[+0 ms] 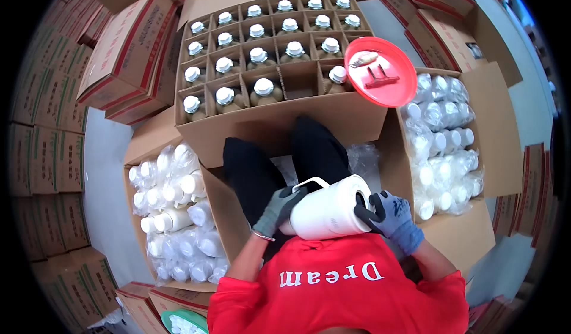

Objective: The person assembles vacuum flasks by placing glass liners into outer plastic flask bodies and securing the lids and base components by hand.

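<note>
A white jug (327,212) with a loop handle lies on its side across my lap, its open end facing right. My left hand (282,206), in a grey-and-black glove, is closed around the jug's left end near the handle. At the dark round opening on the right, my right hand (389,215) has its gloved fingers curled over the rim; the fingertips are partly hidden. In front of my knees stands a divided carton (279,123) of bottles with white tops (263,87). One front compartment (300,87) holds no bottle.
A red round tray (395,96) with small red pieces and a whitish item rests on the carton's right corner. Open boxes of plastic-wrapped white jugs (172,221) and white-capped items (443,144) flank me. Stacked cartons (125,49) stand around. A green basin (169,319) sits lower left.
</note>
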A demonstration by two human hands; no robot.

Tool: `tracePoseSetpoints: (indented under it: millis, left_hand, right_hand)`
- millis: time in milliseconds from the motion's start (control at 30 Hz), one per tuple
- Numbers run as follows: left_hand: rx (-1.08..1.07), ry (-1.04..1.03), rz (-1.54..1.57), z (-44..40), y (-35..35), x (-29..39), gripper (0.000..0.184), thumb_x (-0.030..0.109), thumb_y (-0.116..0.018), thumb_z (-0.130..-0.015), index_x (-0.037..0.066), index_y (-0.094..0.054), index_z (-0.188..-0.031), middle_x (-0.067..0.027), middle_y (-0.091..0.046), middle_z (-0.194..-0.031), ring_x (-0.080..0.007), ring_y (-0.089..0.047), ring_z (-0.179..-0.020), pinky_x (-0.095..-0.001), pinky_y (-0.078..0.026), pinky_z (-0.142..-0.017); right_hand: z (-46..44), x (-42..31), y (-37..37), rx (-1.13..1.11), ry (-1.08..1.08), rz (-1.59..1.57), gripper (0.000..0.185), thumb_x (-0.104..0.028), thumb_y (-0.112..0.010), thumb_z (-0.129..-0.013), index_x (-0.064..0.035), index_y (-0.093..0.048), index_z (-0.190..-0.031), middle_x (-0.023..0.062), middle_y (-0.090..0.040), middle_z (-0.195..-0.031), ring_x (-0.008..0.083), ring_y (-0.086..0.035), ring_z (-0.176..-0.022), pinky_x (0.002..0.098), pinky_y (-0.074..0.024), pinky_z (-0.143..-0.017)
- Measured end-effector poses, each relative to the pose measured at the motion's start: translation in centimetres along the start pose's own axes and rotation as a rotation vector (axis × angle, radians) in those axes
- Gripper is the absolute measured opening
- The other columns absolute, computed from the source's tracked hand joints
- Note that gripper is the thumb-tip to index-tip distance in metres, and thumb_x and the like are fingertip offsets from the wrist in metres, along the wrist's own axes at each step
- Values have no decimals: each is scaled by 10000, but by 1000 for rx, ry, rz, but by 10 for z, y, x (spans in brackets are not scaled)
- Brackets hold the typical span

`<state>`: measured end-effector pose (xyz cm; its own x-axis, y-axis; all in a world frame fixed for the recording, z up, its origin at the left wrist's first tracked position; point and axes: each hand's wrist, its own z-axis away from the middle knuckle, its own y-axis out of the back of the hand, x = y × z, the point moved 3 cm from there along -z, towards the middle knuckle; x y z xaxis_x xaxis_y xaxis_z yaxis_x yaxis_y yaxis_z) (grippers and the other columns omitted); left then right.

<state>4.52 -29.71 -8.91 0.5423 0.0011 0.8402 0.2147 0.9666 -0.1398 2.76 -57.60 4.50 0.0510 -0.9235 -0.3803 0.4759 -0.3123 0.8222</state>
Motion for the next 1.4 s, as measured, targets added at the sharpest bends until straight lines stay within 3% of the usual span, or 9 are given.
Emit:
tracePoseSetpoints:
  millis: [267, 467, 567, 667, 833, 1033, 1167, 1267, 1400]
  left_hand:
    - [-197, -163, -109, 18, -6, 40, 293, 172, -502, -975, 3, -648, -1164, -91, -692, -1075, -139, -631, -959, -294, -501, -855]
    - [-50, -1021, -973, 50, -54, 143, 322, 107, -646, -715, 56, -700, -1028, -143, -633, -1240, -310, -528, -1257, -479, -319, -1126]
    - [49, -1161, -801, 35, -41, 158, 272, 84, -642, -728, 36, -698, -990, -120, -699, -1073, -301, -646, -1074, -433, -471, -995]
    - [-19, -214, -177, 6, -6, 135, 235, 89, -582, -864, -29, -688, -1038, -142, -721, -994, -193, -706, -875, -292, -557, -774]
    - [116, -1150, -1056, 43, -68, 184, 243, 55, -629, -749, 18, -694, -980, -156, -699, -1076, -330, -635, -1102, -503, -403, -1054]
    - [87, -334, -370, -4, -9, 130, 259, 84, -590, -822, -27, -692, -1032, -161, -720, -968, -235, -698, -919, -301, -536, -817]
    - [173, -1110, -1006, 26, -65, 182, 236, 58, -603, -779, 69, -701, -993, -130, -685, -1103, -297, -644, -1055, -449, -465, -984]
    - [79, -1116, -988, 14, -63, 182, 277, 50, -616, -716, 74, -697, -980, -112, -687, -1109, -317, -618, -1108, -487, -395, -1068]
    - [38, -530, -439, -2, -17, 164, 261, 77, -560, -828, 5, -705, -1033, -152, -717, -999, -259, -692, -954, -337, -537, -867]
  right_hand:
    - [-39, -50, 16, 238, 927, -282, 496, -260, -475, -919, -39, -485, -1363, 207, -400, -1447, 377, -349, -1359, 460, -266, -1131]
    - [-95, 41, -81, -585, 208, -2034, 391, -127, -503, -976, 14, -498, -1342, 153, -572, -1318, 258, -565, -1191, 398, -433, -1047]
    - [-105, 61, -70, -226, 209, -1709, 463, -183, -469, -998, 5, -403, -1416, 143, -477, -1412, 264, -474, -1281, 399, -354, -1099]
    - [-70, 15, 22, 621, 474, -344, 540, -201, -471, -1000, 1, -304, -1472, 142, -339, -1500, 245, -337, -1378, 361, -260, -1148]
    - [-87, 25, -23, 292, 501, -996, 655, -138, -638, -915, -38, -316, -1477, 118, -373, -1497, 222, -376, -1362, 358, -272, -1147]
    - [-102, 23, 5, 343, 526, -909, 725, -220, -701, -848, -33, -346, -1452, 134, -415, -1452, 247, -403, -1339, 376, -279, -1137]
    - [-100, 24, 3, 425, 517, -734, 738, -403, -645, -880, -30, -352, -1446, 142, -428, -1437, 238, -406, -1335, 374, -285, -1131]
    - [-124, 31, -23, 45, 201, -1635, 617, -436, -512, -945, -54, -398, -1416, 132, -501, -1377, 271, -501, -1242, 392, -336, -1103]
    - [-119, 25, 17, 522, 484, -670, 634, -453, -480, -966, -60, -365, -1451, 136, -352, -1502, 297, -351, -1372, 400, -260, -1142]
